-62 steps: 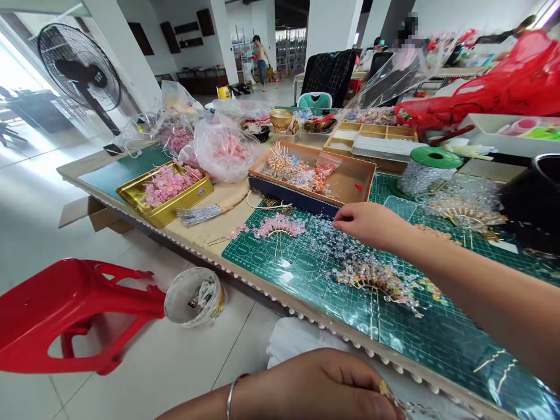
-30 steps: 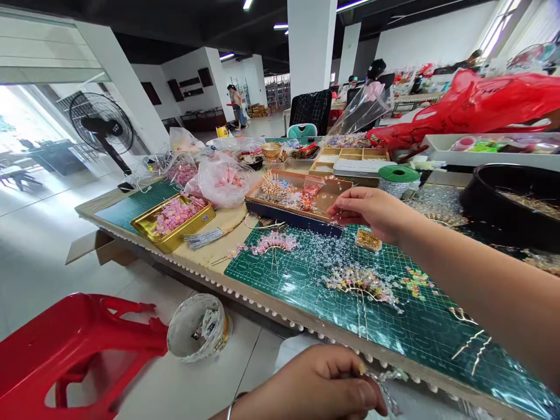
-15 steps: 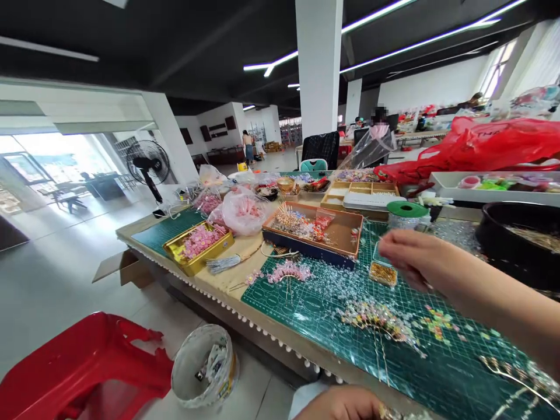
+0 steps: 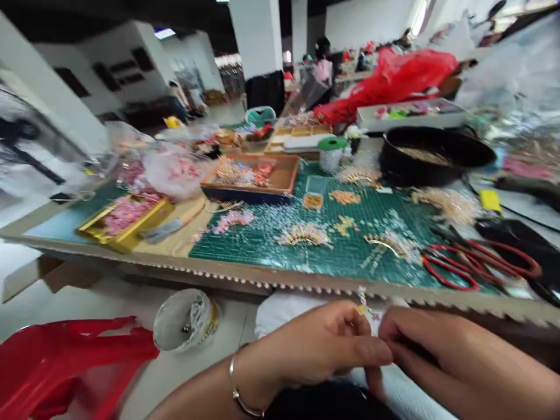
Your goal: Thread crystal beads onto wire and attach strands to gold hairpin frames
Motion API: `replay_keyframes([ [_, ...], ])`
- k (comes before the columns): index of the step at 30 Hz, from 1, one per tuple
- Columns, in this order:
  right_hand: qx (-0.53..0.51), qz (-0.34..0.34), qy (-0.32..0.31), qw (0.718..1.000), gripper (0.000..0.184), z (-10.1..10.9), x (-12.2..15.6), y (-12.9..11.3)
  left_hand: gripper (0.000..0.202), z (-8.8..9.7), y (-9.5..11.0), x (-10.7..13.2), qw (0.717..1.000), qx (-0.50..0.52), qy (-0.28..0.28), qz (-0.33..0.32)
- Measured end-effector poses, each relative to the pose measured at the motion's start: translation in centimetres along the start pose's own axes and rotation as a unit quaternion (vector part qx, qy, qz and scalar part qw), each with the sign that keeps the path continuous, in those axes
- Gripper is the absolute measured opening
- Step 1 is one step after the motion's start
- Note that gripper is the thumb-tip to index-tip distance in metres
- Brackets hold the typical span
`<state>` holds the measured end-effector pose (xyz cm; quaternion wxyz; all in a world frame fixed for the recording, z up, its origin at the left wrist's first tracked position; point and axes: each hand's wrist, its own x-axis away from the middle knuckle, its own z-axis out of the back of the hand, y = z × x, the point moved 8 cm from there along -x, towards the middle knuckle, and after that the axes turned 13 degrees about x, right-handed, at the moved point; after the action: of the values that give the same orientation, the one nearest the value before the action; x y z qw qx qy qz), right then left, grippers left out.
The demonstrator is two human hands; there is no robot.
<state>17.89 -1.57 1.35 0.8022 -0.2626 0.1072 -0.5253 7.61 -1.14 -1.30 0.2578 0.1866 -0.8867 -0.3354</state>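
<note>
My left hand (image 4: pixel 326 341), with a silver bangle at its wrist, is closed on a small beaded piece (image 4: pixel 363 299). White beads and a yellow bit of it stick up above the fingers; the rest is hidden. My right hand (image 4: pixel 431 344) is pinched against my left fingertips, and whatever it holds is too small to make out. Both hands are over my lap, in front of the table edge. Beyond them on the green cutting mat (image 4: pixel 336 265) lie a beaded hair comb (image 4: pixel 306 234), another beaded comb (image 4: pixel 391 242) and a pink one (image 4: pixel 234 219).
Red-handled scissors (image 4: pixel 450 265) lie at the right of the mat. Behind are a small box of gold beads (image 4: pixel 312 202), an orange-lined tray (image 4: pixel 280 175) and a black pan (image 4: pixel 437 154). A gold tin (image 4: pixel 126 221) holds pink flowers. On the floor stand a bucket (image 4: pixel 184 321) and red stool (image 4: pixel 74 367).
My right hand has come from beside the bead box down to my left hand, and their fingertips now meet. The view has swung to the right and down.
</note>
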Motion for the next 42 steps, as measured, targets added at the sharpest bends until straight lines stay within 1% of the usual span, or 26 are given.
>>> replay_keyframes([
  [1, -0.007, -0.034, -0.021, 0.999, 0.018, 0.0, 0.5, 0.3, 0.048, -0.2, -0.2, -0.2, 1.0, 0.002, 0.004, -0.002],
  [2, -0.032, -0.07, -0.039, 0.996, 0.009, 0.0, 0.9, 0.8, 0.048, -0.2, -0.5, -0.4, 1.0, 0.007, 0.015, 0.0],
  [3, -0.071, -0.108, -0.043, 0.991, 0.004, 0.0, 1.4, 1.5, 0.048, 0.0, -0.9, -0.6, 0.999, 0.016, 0.034, 0.0],
  [4, -0.139, -0.143, -0.064, 0.978, 0.002, -0.5, 1.9, 2.2, 0.047, 0.3, -1.2, -0.8, 0.998, 0.028, 0.054, -0.001],
  [6, -0.276, -0.194, -0.081, 0.938, 0.009, -1.7, 2.9, 3.6, 0.044, 0.5, -2.0, -1.0, 0.996, 0.053, 0.072, 0.001],
  [8, -0.376, -0.212, -0.065, 0.9, 0.014, -2.4, 3.8, 5.0, 0.041, 0.5, -2.4, -1.2, 0.995, 0.069, 0.071, 0.0],
  [10, -0.413, -0.213, -0.039, 0.885, 0.02, -2.7, 4.3, 6.2, 0.04, 0.4, -2.6, -1.4, 0.995, 0.071, 0.071, 0.0],
  [12, -0.428, -0.223, -0.033, 0.875, 0.024, -3.0, 4.7, 7.0, 0.04, 0.5, -2.5, -1.7, 0.995, 0.063, 0.071, -0.001],
  [14, -0.435, -0.243, -0.028, 0.867, 0.026, -3.1, 4.9, 7.5, 0.039, 0.4, -2.3, -2.0, 0.997, 0.036, 0.064, 0.002],
  [17, -0.445, -0.261, -0.019, 0.856, 0.024, -3.0, 5.0, 7.6, 0.039, 0.2, -2.2, -2.4, 0.999, -0.02, 0.043, 0.024],
  [20, -0.448, -0.264, -0.043, 0.853, 0.021, -3.4, 4.9, 7.5, 0.042, 0.1, -2.3, -2.7, 0.997, -0.048, 0.034, 0.049],
  [22, -0.442, -0.26, -0.066, 0.856, 0.021, -3.7, 4.7, 7.5, 0.04, -0.1, -2.4, -2.9, 0.996, -0.061, 0.03, 0.062],
  [26, -0.442, -0.24, -0.102, 0.859, 0.028, -4.1, 4.1, 7.4, 0.032, -0.4, -2.4, -3.3, 0.996, -0.071, 0.025, 0.056],
  [30, -0.449, -0.246, -0.096, 0.854, 0.034, -4.1, 3.7, 7.5, 0.034, -0.3, -2.7, -3.5, 0.997, -0.042, 0.039, 0.06],
  [33, -0.463, -0.251, -0.085, 0.846, 0.03, -4.3, 3.7, 7.3, 0.038, 0.0, -2.6, -3.5, 0.996, -0.051, 0.056, 0.053],
  [35, -0.468, -0.251, -0.081, 0.843, 0.025, -4.4, 3.7, 7.0, 0.037, 0.1, -2.3, -3.5, 0.994, -0.077, 0.064, 0.045],
  [37, -0.453, -0.244, -0.068, 0.854, 0.019, -4.3, 3.7, 6.6, 0.035, 0.2, -2.1, -3.4, 0.991, -0.108, 0.069, 0.044],
  [40, -0.405, -0.223, -0.042, 0.886, 0.014, -3.6, 3.6, 6.0, 0.037, 0.2, -2.0, -3.2, 0.987, -0.136, 0.072, 0.042],
  [41, -0.397, -0.22, -0.039, 0.89, 0.014, -3.5, 3.6, 5.9, 0.038, 0.2, -2.1, -3.1, 0.987, -0.135, 0.07, 0.042],
  [42, -0.404, -0.219, -0.045, 0.887, 0.012, -3.6, 3.6, 5.9, 0.038, 0.2, -2.1, -3.0, 0.989, -0.127, 0.067, 0.042],
])
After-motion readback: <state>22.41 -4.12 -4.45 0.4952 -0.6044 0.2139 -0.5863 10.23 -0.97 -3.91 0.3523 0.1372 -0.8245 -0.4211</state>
